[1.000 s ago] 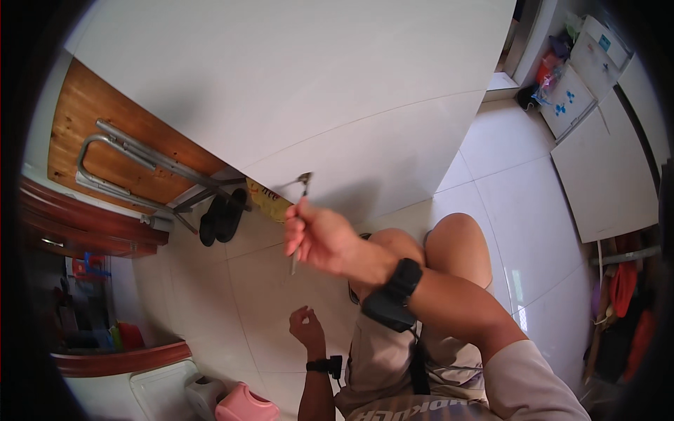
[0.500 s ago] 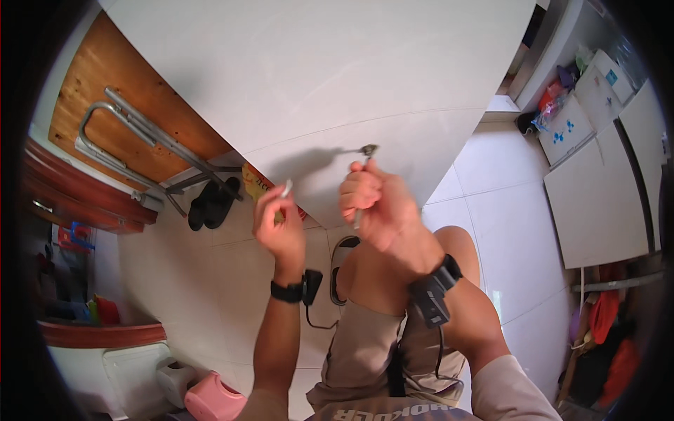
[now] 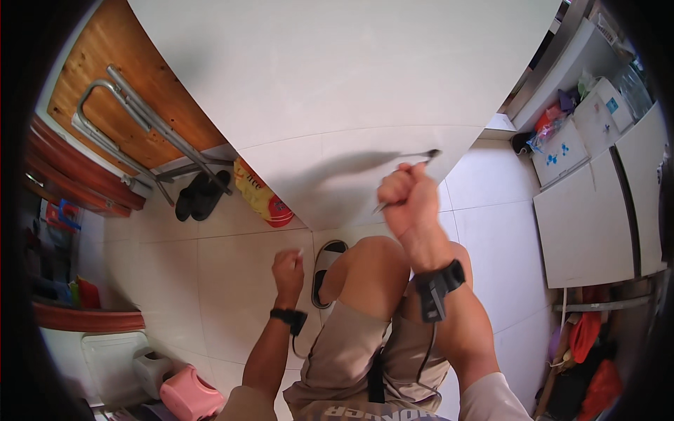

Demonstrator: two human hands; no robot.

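Observation:
My right hand (image 3: pixel 409 200) is closed round a slim tool (image 3: pixel 428 157) with a thin pale shaft and a dark tip. That tip is at the large white surface (image 3: pixel 337 77) in front of me, where the shadow of my hand falls; its exact kind cannot be made out. Lower and to the left, away from the surface, my left hand (image 3: pixel 286 274) is closed with a small white piece (image 3: pixel 301 252) showing at its fingertips. What that piece is cannot be told. Both wrists wear black bands with small devices and cables.
Left of the white surface are a yellow and red bag (image 3: pixel 261 196), dark slippers (image 3: pixel 203 196) and a folded metal frame (image 3: pixel 133 105) against wood. A pink stool (image 3: pixel 189 394) stands at lower left. White cabinets (image 3: pixel 586 221) with items on top line the right.
My right hand has moved right with the slim tool. My left hand has dropped down toward me, away from the white surface, keeping the small white piece. The view has shifted slightly.

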